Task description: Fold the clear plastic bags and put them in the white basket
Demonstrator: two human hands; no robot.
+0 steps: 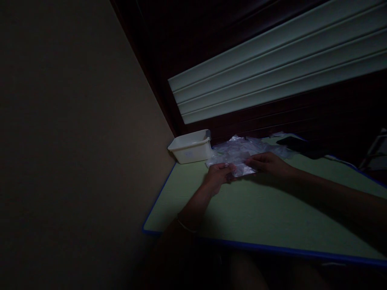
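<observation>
Hands (215, 176) (270, 164), two, on one clear packet (244, 170)

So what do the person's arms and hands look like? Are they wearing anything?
The left hand and right hand have no gloves. No sleeves show on the forearms. A thin, pale band circles the left one; none shows on the right. It's too dark to spot rings.

We observe dim lighting, a plain wall (75, 141) at left, a dark surface (229, 24) behind bearing a pale slatted panel (272, 66), and a light green table (278, 219) with blue edging (272, 248).
</observation>
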